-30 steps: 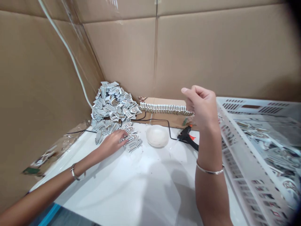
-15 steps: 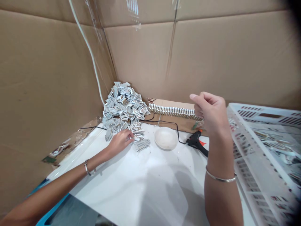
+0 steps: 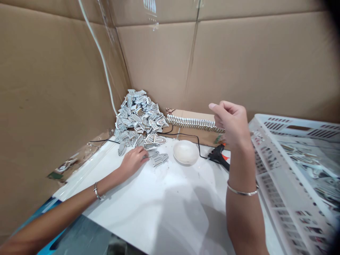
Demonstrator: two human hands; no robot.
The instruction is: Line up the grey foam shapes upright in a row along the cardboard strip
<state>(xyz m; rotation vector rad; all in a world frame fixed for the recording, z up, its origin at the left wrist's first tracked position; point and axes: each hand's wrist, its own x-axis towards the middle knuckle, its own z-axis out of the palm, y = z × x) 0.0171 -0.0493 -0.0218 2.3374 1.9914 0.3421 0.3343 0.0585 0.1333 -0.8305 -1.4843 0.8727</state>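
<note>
Cardboard walls (image 3: 159,63) box in back + L side of setup, white cable (image 3: 100,56) running down the L corner. White table top (image 3: 164,205) in front. White perforated plastic crate (image 3: 292,141) on R edge, holds printed cut pieces, too blurred for detail. Big pile of silver/white cutout pieces (image 3: 139,117) in back corner, a few spilling fwd. Flat cardboard strip (image 3: 191,136) along back wall, R of pile, w/ tight row of small pieces (image 3: 191,122) lined up on it. Black-and-orange hot glue gun (image 3: 219,155) lies btwn strip and crate, black cord (image 3: 186,135) looping behind white shallow dish (image 3: 185,152), which sits just R of pile.

L hand (image 3: 133,161) down on table, fingers relaxed, fingertips (image 3: 145,156) at loose piece (image 3: 159,159) on pile's front edge; can't tell if gripping. R hand (image 3: 228,120) raised over strip's R end, fingers curled closed, thumb-index pinch, can't tell if anything's in it. Metal bangle (image 3: 242,191) on R wrist, another (image 3: 97,192) on L.
</note>
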